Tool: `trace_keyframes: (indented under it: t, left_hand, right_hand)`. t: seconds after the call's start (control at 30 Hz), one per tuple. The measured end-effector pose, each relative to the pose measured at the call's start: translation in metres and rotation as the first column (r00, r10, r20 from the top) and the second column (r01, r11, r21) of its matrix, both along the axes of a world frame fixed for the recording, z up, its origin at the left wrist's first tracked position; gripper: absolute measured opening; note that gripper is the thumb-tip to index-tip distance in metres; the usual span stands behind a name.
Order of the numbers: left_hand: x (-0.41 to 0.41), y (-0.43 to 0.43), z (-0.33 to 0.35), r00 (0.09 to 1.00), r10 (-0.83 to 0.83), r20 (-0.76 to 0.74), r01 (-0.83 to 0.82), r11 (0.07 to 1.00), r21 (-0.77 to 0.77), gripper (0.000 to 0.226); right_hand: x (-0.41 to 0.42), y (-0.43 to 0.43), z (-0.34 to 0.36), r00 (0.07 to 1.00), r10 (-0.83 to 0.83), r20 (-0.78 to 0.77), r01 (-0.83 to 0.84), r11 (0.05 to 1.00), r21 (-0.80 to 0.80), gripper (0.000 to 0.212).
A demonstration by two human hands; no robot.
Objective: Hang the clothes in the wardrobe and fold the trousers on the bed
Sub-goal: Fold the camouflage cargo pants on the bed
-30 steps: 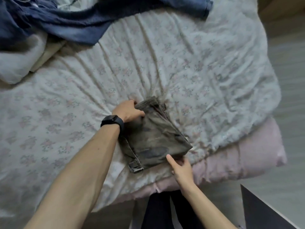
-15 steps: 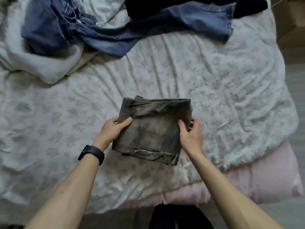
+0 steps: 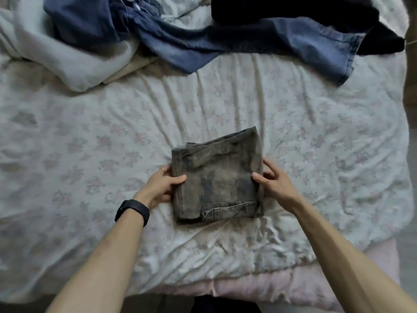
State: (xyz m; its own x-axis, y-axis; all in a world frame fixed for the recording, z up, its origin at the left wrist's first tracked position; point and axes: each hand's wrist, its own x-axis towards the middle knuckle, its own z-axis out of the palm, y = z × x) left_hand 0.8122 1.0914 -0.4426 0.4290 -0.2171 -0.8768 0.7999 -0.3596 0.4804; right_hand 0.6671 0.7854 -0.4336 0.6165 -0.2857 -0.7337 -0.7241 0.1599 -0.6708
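Observation:
A pair of grey-brown trousers (image 3: 217, 177), folded into a compact square, lies on the flowered bed cover (image 3: 90, 143) near the middle of the bed. My left hand (image 3: 161, 185) grips the bundle's left edge, thumb on top and fingers under it. My right hand (image 3: 274, 184) holds the right edge the same way, its thumb resting on the fabric. Blue jeans (image 3: 203, 41) lie unfolded across the far side of the bed.
A dark garment (image 3: 293, 12) sits at the far right beside the jeans. A pale blanket or garment (image 3: 67, 62) is bunched at the far left. A pink layer (image 3: 293, 288) shows at the bed's near edge. Floor lies along the right.
The folded trousers were turned square to me and shifted further onto the bed. Both hands moved from its corners to its left and right edges.

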Motion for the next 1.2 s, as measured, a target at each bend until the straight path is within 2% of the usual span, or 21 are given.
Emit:
trace_keyframes:
  t: [0.07, 0.1, 0.2, 0.3, 0.5, 0.7, 0.77, 0.9, 1.0, 1.1, 1.2]
  left_hand:
    - [0.007, 0.006, -0.004, 0.999, -0.032, -0.038, 0.032, 0.999, -0.018, 0.052]
    - [0.01, 0.008, -0.006, 0.998, -0.036, -0.052, 0.034, 0.999, -0.032, 0.055]
    - [0.012, 0.009, -0.012, 0.997, -0.041, -0.067, 0.036, 0.997, -0.072, 0.066]
    - [0.01, 0.008, -0.015, 0.997, -0.003, -0.082, -0.004, 0.996, -0.084, 0.068]
    - [0.0, -0.008, -0.004, 0.998, -0.014, -0.056, 0.012, 0.999, -0.035, 0.068]
    - [-0.032, 0.0, 0.047, 0.999, 0.043, -0.023, -0.043, 0.999, 0.019, 0.068]
    - [-0.051, 0.003, 0.077, 0.997, 0.083, 0.005, -0.083, 0.996, 0.012, 0.068]
    - [-0.104, 0.007, 0.143, 0.974, 0.203, 0.096, -0.204, 0.979, 0.005, 0.069]
    - [-0.152, 0.006, 0.196, 0.926, 0.323, 0.196, -0.331, 0.944, 0.008, 0.067]
    - [-0.197, 0.007, 0.251, 0.856, 0.428, 0.289, -0.448, 0.894, 0.003, 0.064]
    - [-0.246, 0.011, 0.299, 0.748, 0.534, 0.395, -0.566, 0.823, -0.041, 0.064]
  right_hand:
    - [0.004, -0.015, 0.004, 0.999, 0.028, -0.043, -0.02, 0.984, 0.176, 0.06]
    - [0.008, -0.022, 0.004, 0.996, 0.068, -0.055, -0.055, 0.975, 0.216, 0.061]
    - [0.02, -0.034, -0.001, 0.983, 0.174, -0.062, -0.152, 0.952, 0.267, 0.067]
    - [0.019, -0.033, -0.008, 0.982, 0.182, -0.053, -0.16, 0.945, 0.286, 0.071]
    - [-0.006, -0.019, -0.017, 0.999, 0.026, -0.036, -0.024, 0.998, 0.053, 0.061]
    - [-0.025, -0.005, 0.024, 1.0, 0.012, 0.003, -0.012, 0.999, 0.034, 0.057]
    - [-0.034, -0.008, 0.053, 0.998, 0.036, 0.059, -0.037, 0.999, 0.018, 0.058]
    - [-0.044, -0.021, 0.12, 0.959, 0.212, 0.186, -0.205, 0.977, -0.055, 0.059]
    - [-0.048, -0.03, 0.172, 0.896, 0.34, 0.286, -0.323, 0.941, -0.106, 0.059]
    - [-0.051, -0.031, 0.221, 0.817, 0.439, 0.374, -0.417, 0.897, -0.143, 0.061]
    - [-0.058, -0.021, 0.266, 0.71, 0.536, 0.457, -0.514, 0.838, -0.184, 0.066]
